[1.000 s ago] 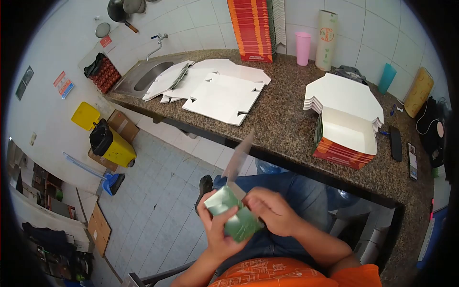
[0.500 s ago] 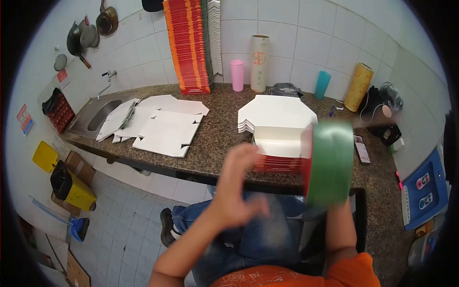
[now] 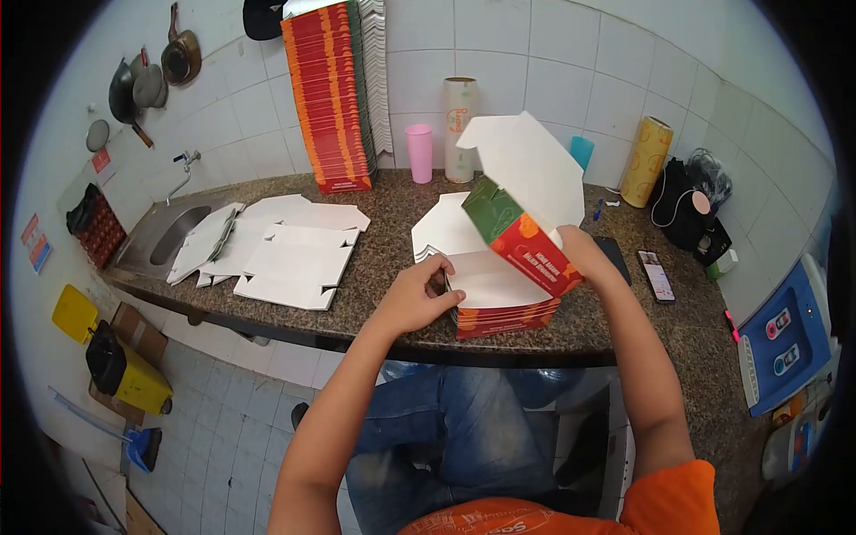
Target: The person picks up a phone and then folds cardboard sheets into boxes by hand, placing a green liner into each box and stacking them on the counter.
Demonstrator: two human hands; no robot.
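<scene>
Counter [image 3: 392, 259] of speckled granite carries one nested stack of folded boxes [image 3: 499, 312] at its front edge. Right hand [image 3: 578, 252] grips one folded box [image 3: 522, 236], tilted, lid flap raised, directly above that stack. Left hand [image 3: 415, 299], fingers curled, touches the stack's left side. One spread of flat white blanks [image 3: 290, 250] lies further left; one tall pile of flat cartons [image 3: 328, 98] stands against the wall.
</scene>
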